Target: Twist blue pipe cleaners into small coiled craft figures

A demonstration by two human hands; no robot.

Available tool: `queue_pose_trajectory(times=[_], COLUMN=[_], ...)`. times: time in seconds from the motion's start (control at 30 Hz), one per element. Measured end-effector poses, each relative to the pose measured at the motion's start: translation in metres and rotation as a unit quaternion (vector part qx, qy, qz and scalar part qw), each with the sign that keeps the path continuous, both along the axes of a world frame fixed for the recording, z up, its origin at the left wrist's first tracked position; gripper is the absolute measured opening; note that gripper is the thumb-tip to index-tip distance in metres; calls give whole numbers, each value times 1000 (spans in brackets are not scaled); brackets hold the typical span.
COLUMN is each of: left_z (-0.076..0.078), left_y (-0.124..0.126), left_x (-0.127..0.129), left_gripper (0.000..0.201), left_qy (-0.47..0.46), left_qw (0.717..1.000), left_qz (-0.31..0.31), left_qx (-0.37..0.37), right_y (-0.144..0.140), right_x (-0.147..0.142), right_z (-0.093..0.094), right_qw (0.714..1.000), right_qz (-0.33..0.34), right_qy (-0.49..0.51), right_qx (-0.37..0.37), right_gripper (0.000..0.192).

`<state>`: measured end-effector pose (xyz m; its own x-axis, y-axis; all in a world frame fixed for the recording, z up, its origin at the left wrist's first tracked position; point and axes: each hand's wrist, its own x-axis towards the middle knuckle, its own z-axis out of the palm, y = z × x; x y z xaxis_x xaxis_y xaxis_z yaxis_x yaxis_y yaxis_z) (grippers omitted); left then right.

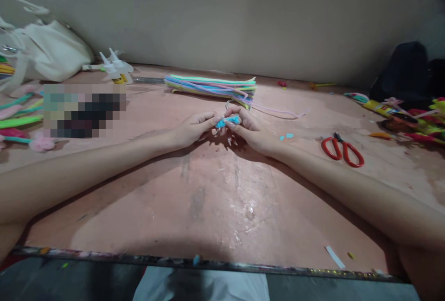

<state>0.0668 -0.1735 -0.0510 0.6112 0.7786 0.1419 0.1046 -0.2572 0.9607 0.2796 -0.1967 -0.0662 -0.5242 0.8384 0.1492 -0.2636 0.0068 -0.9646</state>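
Observation:
Both my hands meet at the middle of the pinkish table [215, 199]. My left hand [194, 127] and my right hand [252, 129] pinch a small light-blue fuzzy piece [227, 122] between their fingertips, just above the tabletop. A flat bundle of pastel pipe cleaners [212, 87] lies just beyond my hands, with a loose pink strand [285, 112] trailing to the right. Two small blue scraps [287, 136] lie right of my right hand.
Red-handled scissors [342, 150] lie at the right. Glue bottles [116, 69] and a white bag [48, 53] stand at the back left. Coloured craft pieces [420, 122] pile at the right edge, more pipe cleaners [19, 118] at the left. A wall runs behind.

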Motion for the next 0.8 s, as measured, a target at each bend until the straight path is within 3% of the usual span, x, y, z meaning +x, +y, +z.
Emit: queue_pose_trajectory(times=[0.23, 0.43, 0.63, 0.8], left_z=[2, -1, -2, 1], left_y=[-1, 1, -1, 0], left_x=[0, -1, 1, 1], left_gripper=[52, 40, 43, 38], left_qy=[26, 44, 54, 84], left_qw=[995, 985, 991, 987], left_qz=[18, 48, 24, 12], left_qx=[93, 162, 121, 139], right_y=[-2, 11, 16, 12], right_x=[-1, -1, 6, 5], right_z=[1, -4, -1, 4], right_qw=[1000, 989, 965, 963], right_qz=[2, -109, -145, -141], right_qy=[0, -94, -157, -145], right_qx=[1, 45, 151, 177], right_gripper=[32, 38, 48, 58])
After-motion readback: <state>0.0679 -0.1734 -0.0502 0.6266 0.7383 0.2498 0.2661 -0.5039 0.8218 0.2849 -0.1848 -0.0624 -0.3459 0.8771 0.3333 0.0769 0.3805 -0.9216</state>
